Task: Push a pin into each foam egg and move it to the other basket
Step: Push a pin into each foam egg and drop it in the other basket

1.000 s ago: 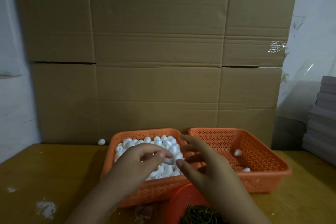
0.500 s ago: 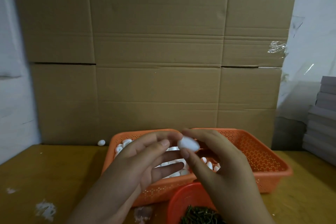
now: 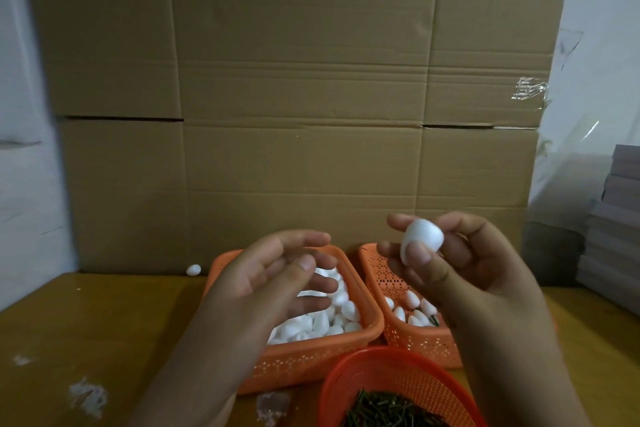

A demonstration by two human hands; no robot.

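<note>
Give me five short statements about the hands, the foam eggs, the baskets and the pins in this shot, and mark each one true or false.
1. The right hand holds a foam egg in its grip, between thumb and fingers. True.
2. The left hand grips a pin. False: it holds nothing, its fingers loosely spread above the left basket.
3. The left basket is piled with white eggs. True.
4. The right basket holds no eggs. False: several eggs lie in it.
5. The pins lie loose on the table. False: they sit in a red round basket at the near edge.
</note>
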